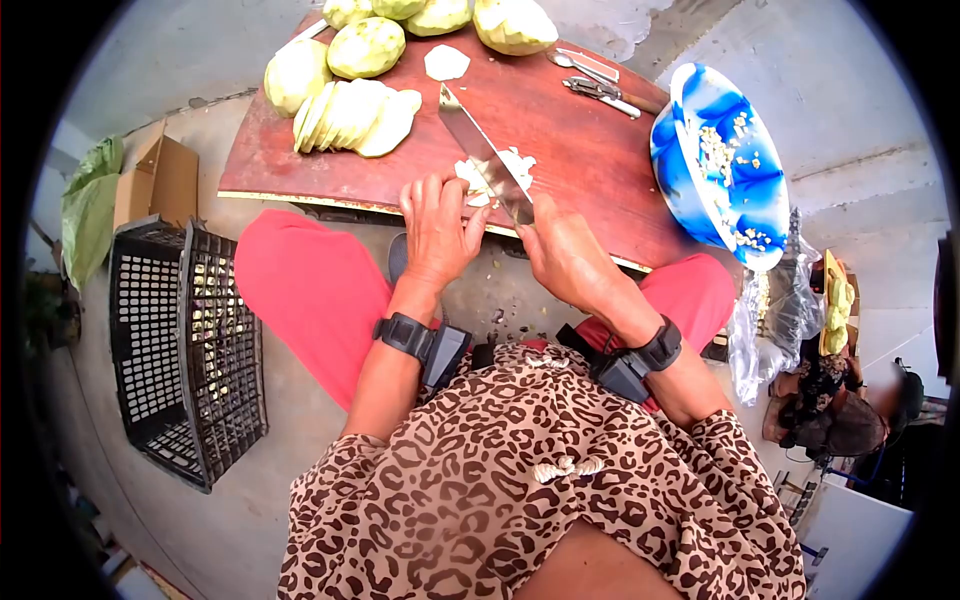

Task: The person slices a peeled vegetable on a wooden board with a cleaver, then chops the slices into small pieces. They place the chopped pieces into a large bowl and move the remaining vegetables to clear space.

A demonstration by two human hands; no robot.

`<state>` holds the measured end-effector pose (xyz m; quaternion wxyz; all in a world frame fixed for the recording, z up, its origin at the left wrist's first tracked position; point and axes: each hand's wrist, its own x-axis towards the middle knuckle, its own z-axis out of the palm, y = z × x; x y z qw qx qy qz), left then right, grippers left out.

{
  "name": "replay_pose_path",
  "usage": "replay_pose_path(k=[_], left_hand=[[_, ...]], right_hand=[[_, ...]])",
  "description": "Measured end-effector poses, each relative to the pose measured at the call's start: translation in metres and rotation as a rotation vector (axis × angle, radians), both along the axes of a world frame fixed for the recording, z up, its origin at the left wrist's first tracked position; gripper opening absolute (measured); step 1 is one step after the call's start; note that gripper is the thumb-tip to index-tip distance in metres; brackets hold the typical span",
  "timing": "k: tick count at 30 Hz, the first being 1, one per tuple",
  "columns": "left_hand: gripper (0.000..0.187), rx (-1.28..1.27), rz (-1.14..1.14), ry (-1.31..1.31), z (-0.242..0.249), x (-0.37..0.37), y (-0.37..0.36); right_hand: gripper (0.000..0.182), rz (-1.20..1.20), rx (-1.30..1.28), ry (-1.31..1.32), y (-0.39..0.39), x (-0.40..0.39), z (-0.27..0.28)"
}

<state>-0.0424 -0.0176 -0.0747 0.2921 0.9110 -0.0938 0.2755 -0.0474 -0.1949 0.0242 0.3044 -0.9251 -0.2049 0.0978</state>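
Observation:
My right hand (570, 255) grips a wide-bladed kitchen knife (485, 150), its blade slanting up and left across the red table (590, 150). Under and beside the blade lie small chopped white vegetable pieces (515, 165). At the table's near edge my left hand (440, 225) has its fingers bent together, pressed on the left side of these pieces. A fanned row of pale green vegetable slices (355, 118) rests further left. Beyond the blade's tip lies a single pale slice (446, 62). Several whole peeled vegetables (366, 47) sit along the far side.
A blue-and-white basin (690, 190) with chopped pieces inside stands at the table's right. Near it lie a peeler (600, 92) and a spoon (575, 63). Black plastic crates (190, 350) and a cardboard box (157, 180) stand left. Another person (850, 420) is at far right.

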Motion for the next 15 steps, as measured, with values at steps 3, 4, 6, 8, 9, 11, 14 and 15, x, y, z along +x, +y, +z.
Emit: replay_pose_path(k=[3, 4, 6, 8, 9, 11, 14, 15], left_hand=[[0.041, 0.024, 0.007, 0.021, 0.0, -0.002, -0.001], [0.042, 0.026, 0.014, 0.02, -0.003, -0.001, -0.001], [0.043, 0.019, 0.03, 0.016, -0.007, 0.001, -0.002], [0.044, 0.003, 0.051, 0.011, -0.008, 0.004, -0.002], [0.043, -0.007, 0.052, -0.002, -0.008, 0.005, -0.003], [0.042, -0.026, 0.054, -0.029, -0.009, 0.006, -0.004], [0.041, -0.039, 0.05, -0.039, -0.011, 0.009, -0.004], [0.04, -0.043, 0.045, -0.041, -0.011, 0.009, -0.004]], right_hand=[[0.022, 0.034, 0.073, -0.106, -0.004, -0.001, -0.009], [0.022, 0.035, 0.062, -0.091, -0.004, -0.001, -0.009], [0.023, 0.036, 0.037, -0.062, -0.006, -0.003, -0.006], [0.019, 0.031, 0.003, -0.035, -0.003, -0.005, 0.003], [0.018, 0.03, -0.014, -0.021, -0.001, -0.006, 0.005], [0.018, 0.033, -0.029, -0.011, 0.0, -0.006, 0.006], [0.018, 0.049, -0.034, -0.009, 0.0, -0.006, 0.003], [0.018, 0.057, -0.032, -0.01, 0.0, -0.005, 0.003]])
